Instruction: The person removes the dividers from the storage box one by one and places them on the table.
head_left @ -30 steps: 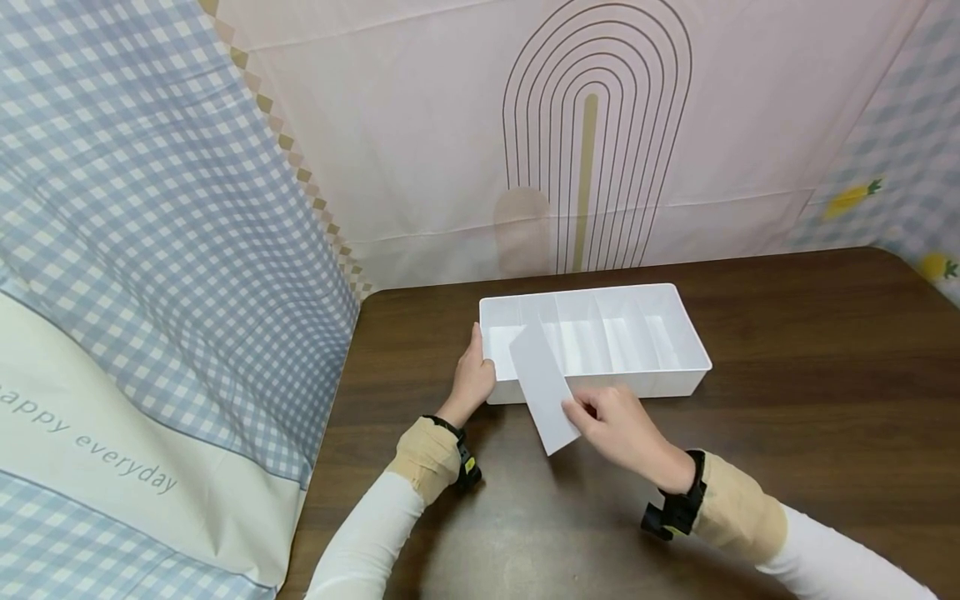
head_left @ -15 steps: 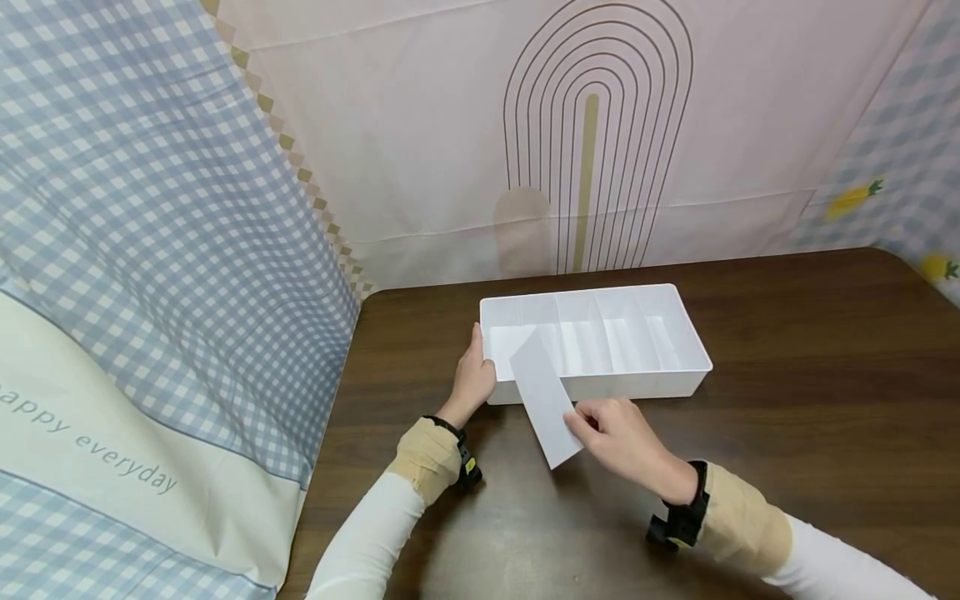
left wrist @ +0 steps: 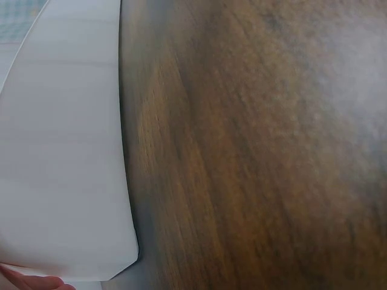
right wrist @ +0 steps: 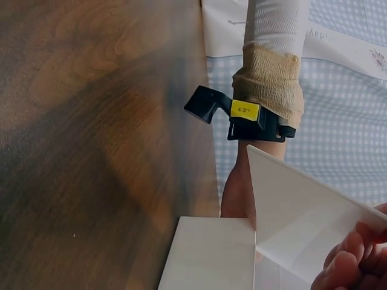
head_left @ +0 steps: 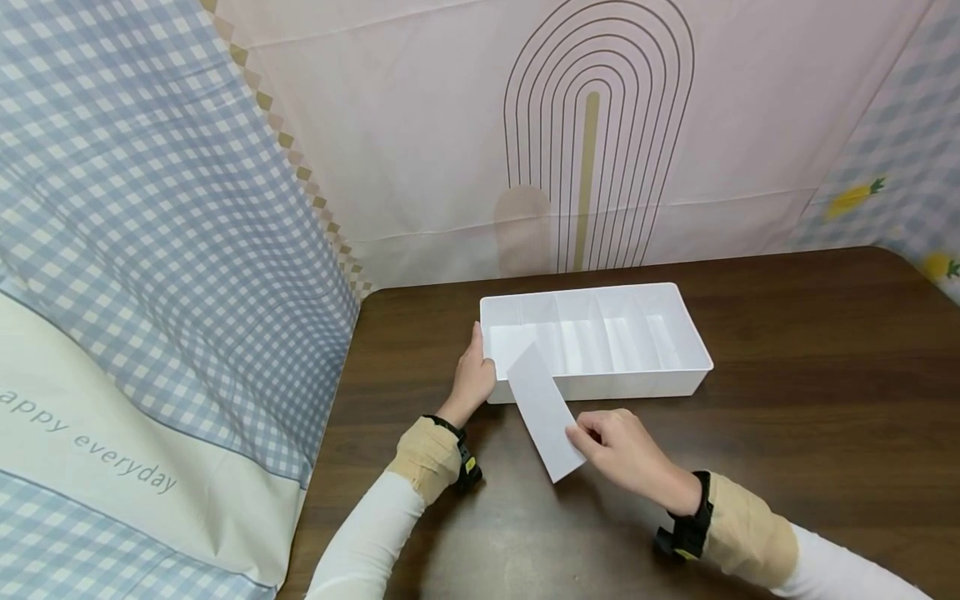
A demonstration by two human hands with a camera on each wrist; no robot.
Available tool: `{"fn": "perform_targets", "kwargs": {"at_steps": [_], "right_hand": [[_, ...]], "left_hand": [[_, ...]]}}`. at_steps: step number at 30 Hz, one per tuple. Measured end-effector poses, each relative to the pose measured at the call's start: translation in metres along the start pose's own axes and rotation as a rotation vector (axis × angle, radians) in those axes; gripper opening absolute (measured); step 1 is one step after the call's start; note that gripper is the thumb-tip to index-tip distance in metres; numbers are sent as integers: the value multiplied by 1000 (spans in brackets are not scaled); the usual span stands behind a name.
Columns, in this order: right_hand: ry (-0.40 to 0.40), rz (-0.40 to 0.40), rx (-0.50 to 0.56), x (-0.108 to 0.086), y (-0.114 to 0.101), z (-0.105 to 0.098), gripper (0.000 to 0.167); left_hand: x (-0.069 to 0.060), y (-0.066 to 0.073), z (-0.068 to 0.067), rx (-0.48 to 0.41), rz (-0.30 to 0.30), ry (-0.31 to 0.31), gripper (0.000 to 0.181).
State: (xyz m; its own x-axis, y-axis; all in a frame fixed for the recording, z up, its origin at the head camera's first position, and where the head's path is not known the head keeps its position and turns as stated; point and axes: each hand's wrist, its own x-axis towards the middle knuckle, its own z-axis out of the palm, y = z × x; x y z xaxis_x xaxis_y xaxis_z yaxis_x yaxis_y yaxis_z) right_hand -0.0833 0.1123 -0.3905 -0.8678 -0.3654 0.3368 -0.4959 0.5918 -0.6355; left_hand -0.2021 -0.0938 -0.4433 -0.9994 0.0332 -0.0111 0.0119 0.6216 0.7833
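Note:
A white storage box point(head_left: 637, 383) with several compartments stands toward the back of the table. At its left end my left hand point(head_left: 472, 379) holds the side wall, with the index finger stretched along it; the box wall point(left wrist: 66, 151) fills the left of the left wrist view. My right hand point(head_left: 622, 454) pinches a flat white divider panel point(head_left: 543, 412) by its right edge, in front of the box. The panel slants, its far end over the box's front rim and its near corner above the table. In the right wrist view, fingers point(right wrist: 344, 266) lie against the panel point(right wrist: 296, 205).
Thin upright partitions point(head_left: 603, 333) split the box's middle and right; its left part is a wider compartment point(head_left: 504, 346). The dark wooden table point(head_left: 810, 400) extends to the right. A checked cloth point(head_left: 165, 208) hangs along the left edge, and a pale printed cloth stands behind.
My right hand has drawn the divider panel slightly toward me, so its far end has slid lower over the front of the box. The left hand and the box have stayed still.

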Motion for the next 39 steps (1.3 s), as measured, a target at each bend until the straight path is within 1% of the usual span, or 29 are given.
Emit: {"fn": "perform_targets", "kwargs": {"at_steps": [3,9,16,23,29,32,39], "right_hand": [[14,-25,-6,-1,-1,1,40],[4,-33,-10,-3,0,2,41],[5,-65,20,-8,0,4,40],[-15,-55,29,-12,0,6,40],[-5,-64,16,-16,3,9,40],[-9,-48,12,-17,5,10,41],[-48,22,18,-21,8,13,41]], "left_hand": [[0,0,0,-1,-2,-4,66],[1,0,0,-5,-3,-6,65],[0,1,0,-3,5,5,66],[1,0,0,-1,5,7,66],[2,-1,1,-1,-6,3,66],[2,-1,1,-2,-6,4,66],[2,-1,1,-4,1,8,67]]}}
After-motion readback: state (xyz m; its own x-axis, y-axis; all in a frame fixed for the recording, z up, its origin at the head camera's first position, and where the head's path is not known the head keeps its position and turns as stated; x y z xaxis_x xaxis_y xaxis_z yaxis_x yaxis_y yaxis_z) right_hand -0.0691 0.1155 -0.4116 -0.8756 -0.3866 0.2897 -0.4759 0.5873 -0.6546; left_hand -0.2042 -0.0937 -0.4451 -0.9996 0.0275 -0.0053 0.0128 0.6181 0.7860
